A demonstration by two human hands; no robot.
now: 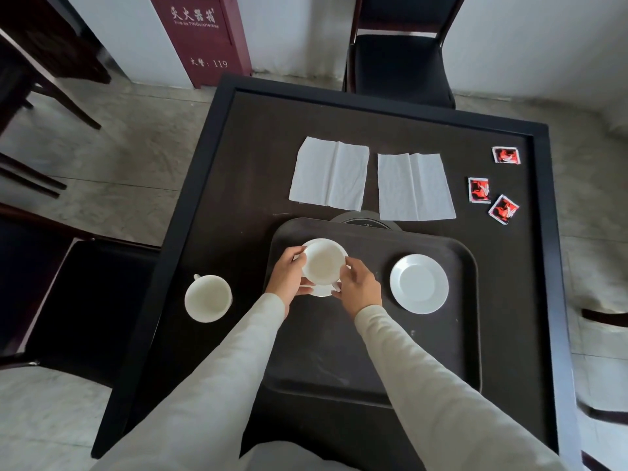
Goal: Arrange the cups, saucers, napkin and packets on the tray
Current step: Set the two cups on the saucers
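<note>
Evidently to seat it squarely, the left hand [287,273] and right hand [356,283] both clasp a white ceramic cup [323,261] over a white saucer [321,290] at the dark plastic tray's [469,334] far-left corner.

This looks like a restaurant or tea-house dining room. A square dark table [356,137] with a raised rim fills the centre, with dark upholstered chairs drawn up at 12 o'clock [401,59] and 9 o'clock [81,300]; another table's legs [51,96] show at 10 o'clock. A maroon fire-extinguisher cabinet [204,39] marked 119 stands against the white wall at 11 o'clock. The floor [119,158] is pale stone tile. A dark serving tray [373,351] lies on the table.
</note>
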